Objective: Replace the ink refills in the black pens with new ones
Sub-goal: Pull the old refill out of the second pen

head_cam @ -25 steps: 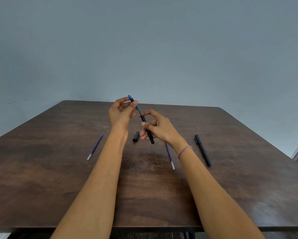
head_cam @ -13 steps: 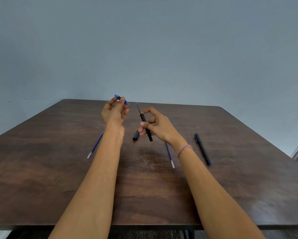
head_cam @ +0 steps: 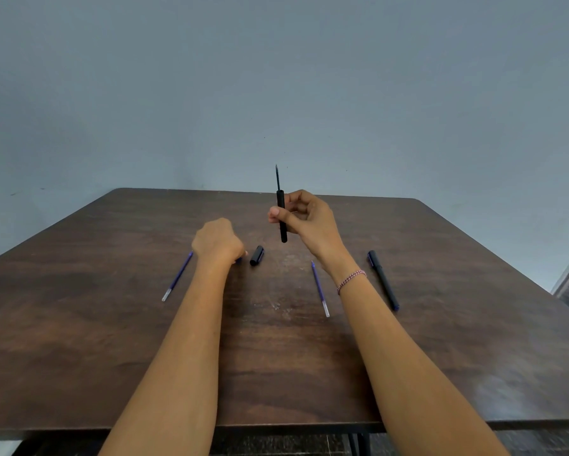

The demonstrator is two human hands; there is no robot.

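My right hand [head_cam: 306,222] holds a black pen barrel [head_cam: 281,217] upright above the table, with a thin dark refill tip [head_cam: 277,177] sticking out of its top. My left hand [head_cam: 217,241] rests knuckles-up on the table, fingers curled over a small blue pen piece [head_cam: 239,260] of which only a sliver shows. A black cap [head_cam: 256,255] lies just right of that hand. One blue refill [head_cam: 177,277] lies left of my left wrist, another blue refill [head_cam: 320,288] beside my right wrist. A second black pen [head_cam: 383,279] lies capped at the right.
Everything sits on a dark brown wooden table [head_cam: 276,357] against a plain grey-blue wall. The table's front edge runs just below my forearms. A bracelet [head_cam: 351,280] circles my right wrist.
My left hand pulled the blue piece off the pen and came down to the table beside the cap. My right hand lifted the barrel and turned it upright.
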